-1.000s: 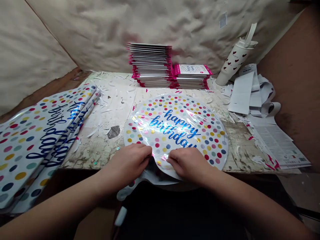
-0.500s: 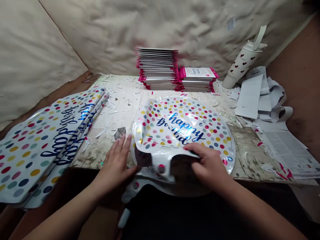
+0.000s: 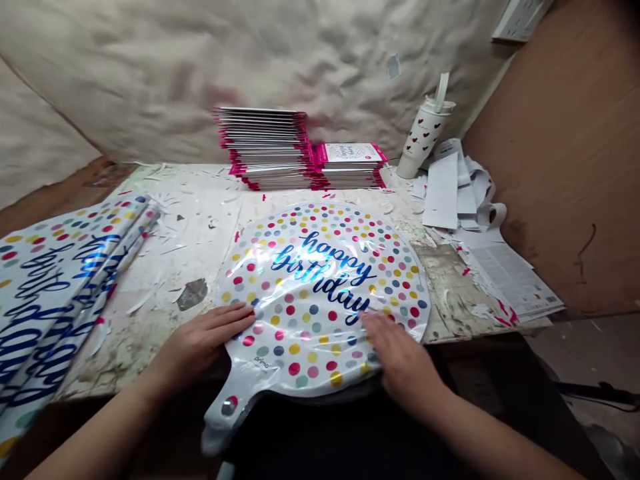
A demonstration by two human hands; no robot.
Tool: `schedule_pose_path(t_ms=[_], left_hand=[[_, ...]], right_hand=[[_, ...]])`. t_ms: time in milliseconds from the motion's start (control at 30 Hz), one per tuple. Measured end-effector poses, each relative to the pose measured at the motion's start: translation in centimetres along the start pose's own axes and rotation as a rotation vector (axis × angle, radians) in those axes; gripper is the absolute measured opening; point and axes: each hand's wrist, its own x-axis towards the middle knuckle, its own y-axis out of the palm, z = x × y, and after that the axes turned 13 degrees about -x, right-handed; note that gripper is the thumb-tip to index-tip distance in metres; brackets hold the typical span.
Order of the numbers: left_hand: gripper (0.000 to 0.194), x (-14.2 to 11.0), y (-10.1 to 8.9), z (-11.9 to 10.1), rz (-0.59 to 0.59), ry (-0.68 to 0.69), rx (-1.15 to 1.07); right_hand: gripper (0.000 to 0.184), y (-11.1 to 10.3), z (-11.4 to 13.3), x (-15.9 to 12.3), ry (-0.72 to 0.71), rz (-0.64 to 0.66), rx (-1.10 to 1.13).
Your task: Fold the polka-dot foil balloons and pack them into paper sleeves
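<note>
A round, flat foil balloon with coloured dots and blue "happy birthday" lettering lies spread on the worktable, its lower part reaching past the front edge. Its narrow tail points down to the lower left. My left hand rests its outstretched fingers on the balloon's left edge. On the lower right part, my right hand lies with fingers extended on the foil, gripping nothing that I can see. To the left, a pile of folded dotted balloons hangs over the table's front edge.
Behind the balloon stand a tall stack of pink-edged packages and a lower stack. A white tumbler leans at the back right. Paper strips and a printed sheet lie below it. Scraps litter the worktable.
The balloon's folded near part now lies flat, and its whole lettering shows. My right hand has let go of the foil edge. My left hand now touches the balloon. The view has turned right.
</note>
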Motion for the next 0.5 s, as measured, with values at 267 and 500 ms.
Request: schedule_pose_path(t_ms=[267,500], left_hand=[[0.051,0.8,-0.4,-0.1,0.027,-0.027,-0.063],[0.038,2.5,-2.4,0.9,0.128,-0.411,-0.445]], right_hand=[[0.055,-0.1,-10.5,-0.8,0.083,0.162,-0.040],[0.030,-0.1,-12.0,1.6,0.203,0.314,0.582]])
